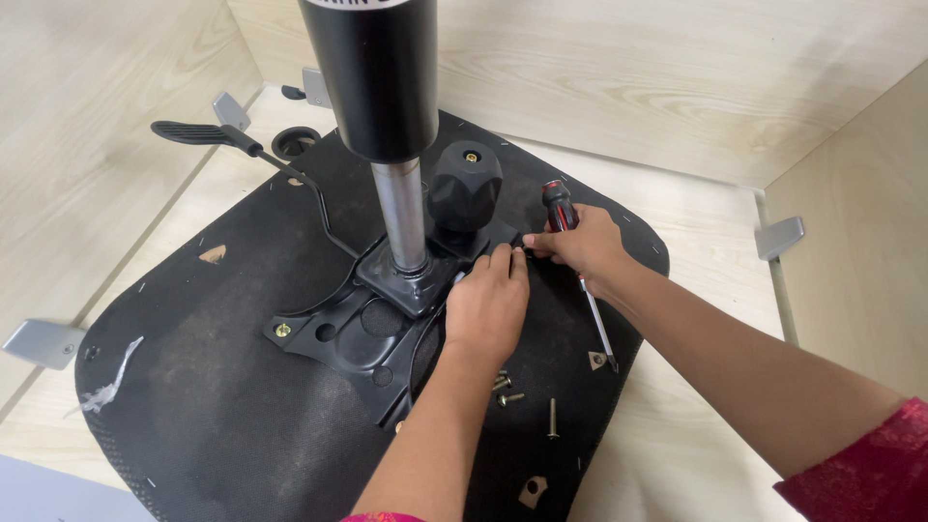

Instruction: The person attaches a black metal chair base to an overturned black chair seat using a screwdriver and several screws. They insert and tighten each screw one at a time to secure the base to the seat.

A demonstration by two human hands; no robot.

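- Here the left hand (486, 302) lies palm down on the black metal plate (362, 333) bolted to the underside of a chair seat (193, 387), fingers stretched toward the plate's far edge; its grip is flat and loose, clasping nothing that can be made out.
- The right hand (585, 246) is closed around a screwdriver (561, 211) with a red and black handle, the shaft running down past the wrist toward the person; the thumb and forefinger pinch a small dark part just beside the left fingertips.
- Whether that small part is a screw or a piece of the plate cannot be told.
- The plate sits in the middle of the upturned seat, with a steel column (401, 217) rising from it into a wide black cylinder (372, 77).
- A black knob (466, 186) stands just behind the hands, touching the plate's far side.
- A lever with a ribbed paddle (198, 132) reaches out to the left.
- Loose screws (552, 418) lie on the seat near the left wrist.
- The seat rests on a pale wooden bench (696, 242) with walls around it and grey metal brackets (779, 237) at the corners.
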